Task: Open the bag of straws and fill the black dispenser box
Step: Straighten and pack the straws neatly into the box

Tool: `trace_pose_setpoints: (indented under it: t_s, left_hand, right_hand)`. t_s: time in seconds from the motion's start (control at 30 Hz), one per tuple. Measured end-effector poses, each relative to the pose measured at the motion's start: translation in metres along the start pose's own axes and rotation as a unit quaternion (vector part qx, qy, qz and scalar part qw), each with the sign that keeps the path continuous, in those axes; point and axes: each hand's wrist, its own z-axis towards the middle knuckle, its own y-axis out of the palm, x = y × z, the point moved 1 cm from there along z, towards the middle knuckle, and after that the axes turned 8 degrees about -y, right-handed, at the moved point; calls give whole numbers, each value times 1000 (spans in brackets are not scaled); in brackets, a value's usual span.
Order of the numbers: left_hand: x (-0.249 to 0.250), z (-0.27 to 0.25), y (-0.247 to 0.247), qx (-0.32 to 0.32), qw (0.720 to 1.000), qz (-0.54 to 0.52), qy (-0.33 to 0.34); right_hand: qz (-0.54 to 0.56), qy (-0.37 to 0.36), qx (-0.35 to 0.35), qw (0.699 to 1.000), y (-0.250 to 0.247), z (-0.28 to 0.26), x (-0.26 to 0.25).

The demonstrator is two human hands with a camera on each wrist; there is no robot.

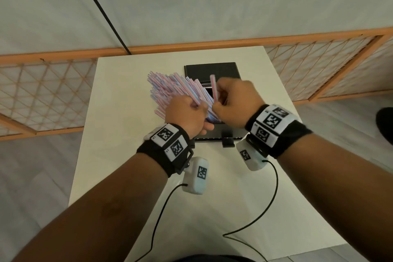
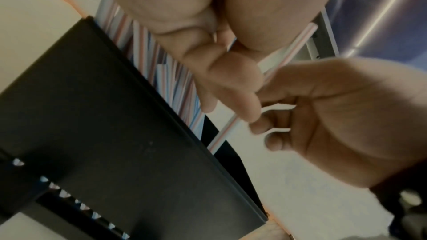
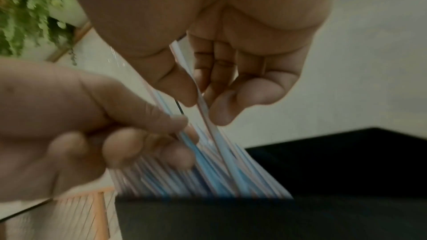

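Observation:
The black dispenser box stands mid-table with its lid swung open at the back. A fanned bundle of striped straws leans out of the box toward the left. My left hand grips this bundle near its lower end. My right hand pinches a single straw just right of the bundle, above the box opening. In the right wrist view the thumb and fingers pinch that single straw above the straws in the box. The left wrist view shows the single straw beside the box wall.
The white table has bare surface in front of the box, crossed by two black wrist-camera cables. Wooden lattice screens stand to the left and right behind the table. A dark shoe is at the right edge.

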Motion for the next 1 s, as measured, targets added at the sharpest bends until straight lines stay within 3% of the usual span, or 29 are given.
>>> trace_pose_setpoints:
  t_s: [0.17, 0.33, 0.47, 0.57, 0.67, 0.77, 0.83, 0.9, 1.0]
  left_hand:
    - [-1, -2, -3, -8, 999, 34, 1]
    - [11, -5, -14, 75, 996, 42, 27]
    - [18, -1, -30, 98, 991, 83, 32]
    - [22, -2, -49, 198, 967, 113, 109]
    - [20, -6, -76, 312, 927, 60, 200]
    - [-3, 1, -90, 358, 918, -31, 165]
    - [-24, 6, -88, 345, 929, -115, 74]
    - [-40, 6, -79, 283, 942, -179, 12]
    - [-61, -4, -60, 194, 977, -93, -9]
  right_hand:
    - [8, 35, -58, 998, 32, -5, 15]
    - [0, 65, -67, 996, 44, -8, 31]
    - [1, 76, -111, 991, 49, -13, 33]
    - [-6, 69, -160, 985, 54, -16, 33]
    - [-29, 52, -179, 982, 58, -17, 32]
    - [-38, 50, -177, 982, 58, -15, 30]
    - [-44, 44, -182, 981, 58, -16, 28]
    - [-46, 36, -183, 981, 58, -19, 26]
    - [-38, 26, -183, 982, 62, -32, 22]
